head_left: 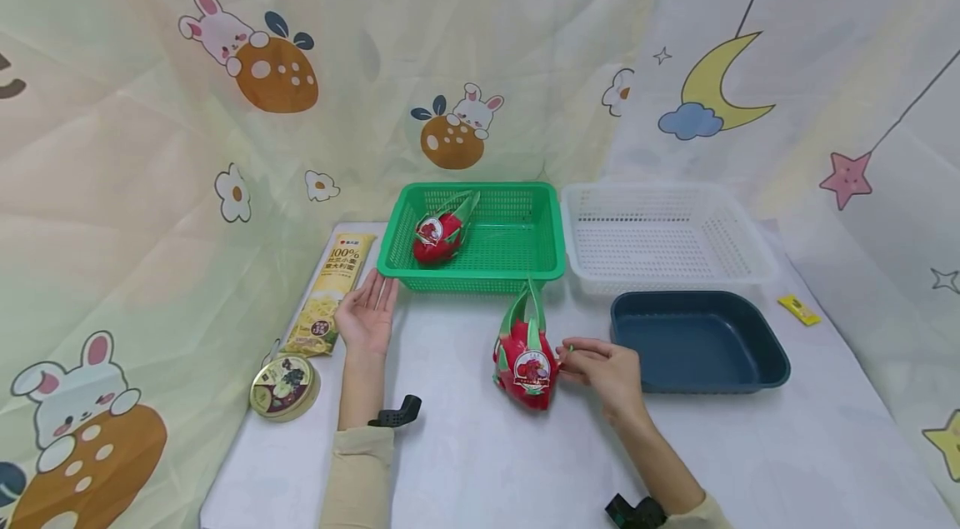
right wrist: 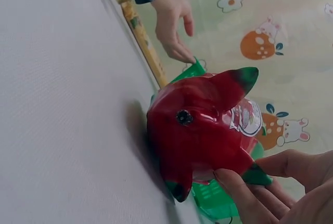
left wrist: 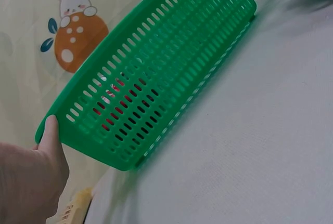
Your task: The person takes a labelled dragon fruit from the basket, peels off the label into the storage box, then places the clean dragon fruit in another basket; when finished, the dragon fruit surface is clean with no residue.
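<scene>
On the white tabletop lies a red dragon fruit (head_left: 528, 366) with long green leaves and a round label. My right hand (head_left: 611, 371) pinches one green-tipped scale on its right side between thumb and fingers, as the right wrist view shows close up. Its blossom end faces that wrist camera. A second dragon fruit (head_left: 438, 237) rests in the left part of the green basket (head_left: 517, 272). At the basket's front left corner, my left hand (head_left: 367, 316) is turned palm up, its fairly straight fingers touching the rim.
A white basket (head_left: 667, 279) stands right of the green one, with a dark blue tray (head_left: 701, 383) in front of it. A small yellow packet (head_left: 798, 310) lies at far right. Left are a yellow pasta bag (head_left: 318, 304) and a round tin (head_left: 283, 387). Printed cloth (head_left: 480, 37) hangs behind.
</scene>
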Demonstrator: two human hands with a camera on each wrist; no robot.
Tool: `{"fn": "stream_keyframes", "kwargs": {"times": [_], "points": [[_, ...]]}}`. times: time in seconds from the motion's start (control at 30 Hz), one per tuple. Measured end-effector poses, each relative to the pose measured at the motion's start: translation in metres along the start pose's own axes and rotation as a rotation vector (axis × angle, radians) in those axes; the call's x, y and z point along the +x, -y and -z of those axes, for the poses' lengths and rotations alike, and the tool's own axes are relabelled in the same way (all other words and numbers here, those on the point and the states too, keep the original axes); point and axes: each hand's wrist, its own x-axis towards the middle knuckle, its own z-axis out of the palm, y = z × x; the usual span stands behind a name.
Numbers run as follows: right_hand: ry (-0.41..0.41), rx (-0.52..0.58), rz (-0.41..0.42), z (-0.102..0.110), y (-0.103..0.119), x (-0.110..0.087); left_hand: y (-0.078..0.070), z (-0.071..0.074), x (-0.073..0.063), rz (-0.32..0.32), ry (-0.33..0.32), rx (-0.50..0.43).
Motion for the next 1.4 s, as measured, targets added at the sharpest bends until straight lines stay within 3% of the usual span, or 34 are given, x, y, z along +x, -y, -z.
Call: {"fn": "stream_keyframes", "kwargs": {"times": [0.17,0.5,0.77,0.93,1.13,1.3,1.4], "points": [[0.0,-0.013,0.007,0.0,-0.003,0.0,0.0,0.001,-0.002,-0.002,0.001,0.003],[0.045,-0.159,0.057,0.004,-0.003,0.001,-0.001,-0.001,-0.001,-0.005,-0.023,0.07],[0.097,-0.221,0.132,0.008,0.003,0.005,0.0,-0.007,-0.008,-0.05,-0.068,0.349],[0.057,-0.226,0.225,0.009,0.01,0.005,0.0,-0.013,-0.018,-0.099,-0.094,0.533],[-0.002,-0.24,0.312,0.009,0.022,-0.001,0.01,-0.028,-0.033,-0.11,-0.007,0.666],[0.077,-0.223,0.334,0.011,0.03,-0.007,0.028,-0.04,-0.045,-0.089,0.112,0.75],[0.141,-0.204,0.298,0.011,0.034,-0.009,0.041,-0.045,-0.05,-0.018,0.177,0.736]]}}
